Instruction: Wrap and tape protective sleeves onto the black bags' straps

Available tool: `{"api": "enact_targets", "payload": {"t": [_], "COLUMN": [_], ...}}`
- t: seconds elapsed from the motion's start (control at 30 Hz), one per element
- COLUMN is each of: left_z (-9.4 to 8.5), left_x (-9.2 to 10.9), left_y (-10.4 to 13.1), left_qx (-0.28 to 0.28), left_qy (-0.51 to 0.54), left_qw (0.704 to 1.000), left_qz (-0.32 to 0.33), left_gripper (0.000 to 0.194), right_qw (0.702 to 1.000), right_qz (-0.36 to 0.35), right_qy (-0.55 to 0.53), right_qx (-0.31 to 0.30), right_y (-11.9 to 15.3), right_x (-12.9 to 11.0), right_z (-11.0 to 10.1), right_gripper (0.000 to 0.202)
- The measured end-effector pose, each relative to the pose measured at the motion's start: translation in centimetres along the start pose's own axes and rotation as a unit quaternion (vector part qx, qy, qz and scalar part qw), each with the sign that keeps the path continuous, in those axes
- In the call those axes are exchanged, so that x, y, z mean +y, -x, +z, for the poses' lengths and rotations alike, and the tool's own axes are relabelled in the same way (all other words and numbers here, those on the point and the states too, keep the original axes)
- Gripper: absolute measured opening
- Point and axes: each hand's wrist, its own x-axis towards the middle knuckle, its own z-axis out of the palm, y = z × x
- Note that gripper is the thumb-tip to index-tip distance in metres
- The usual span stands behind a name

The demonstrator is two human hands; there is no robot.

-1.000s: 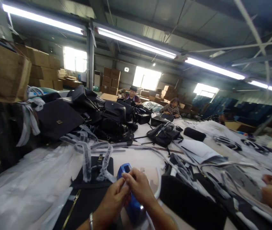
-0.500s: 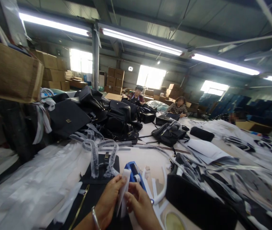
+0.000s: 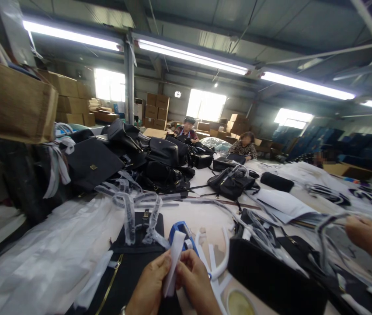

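Between my hands stands a folded white strip [image 3: 174, 262], thin and pale, perhaps foam or plastic. My left hand [image 3: 151, 280] pinches its left side with thumb and fingers. On the other side my right hand [image 3: 194, 278] has curled fingers closed on the strip's edge. Beneath them lies a black bag [image 3: 126, 262] with a gold zipper [image 3: 110, 280] and handles wrapped in clear plastic [image 3: 128, 216]. Just beyond the strip is a blue tape dispenser [image 3: 181, 229], partly hidden by it.
A co-worker's hand [image 3: 369, 238] grips a plastic-wrapped strap at the right. A black bag [image 3: 271, 275] stands beside my right hand, near a tape roll [image 3: 238, 302]. White plastic sheets [image 3: 57, 253] cover the left. Black bags [image 3: 162, 151] are piled behind; two people sit farther back.
The white strip and both my hands have shifted slightly, and the strip has turned a little. At the right, the co-worker's hand has come further in and lifted a strap.
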Motion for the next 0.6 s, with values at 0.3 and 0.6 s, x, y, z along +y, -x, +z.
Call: {"api": "enact_targets", "payload": {"t": [0.3,0.6], "left_z": [-1.0,-1.1], "left_x": [-0.5,-1.2], "left_y": [-1.6,-2.1], "left_qx": [0.037,0.089], "left_qy": [-0.085,-0.106], "left_qw": [0.995,0.989], "left_qz": [-0.034,-0.051], "left_gripper": [0.062,0.042], "right_qw": [0.961,0.931], "right_qz": [-0.050,-0.088], "right_qy": [0.265,0.355], "right_qx": [0.058,-0.010], "right_y": [0.4,1.0], "right_x": [-1.2,-2.0], "right_z": [-0.3,-1.8], "right_gripper": [0.012,0.008]}}
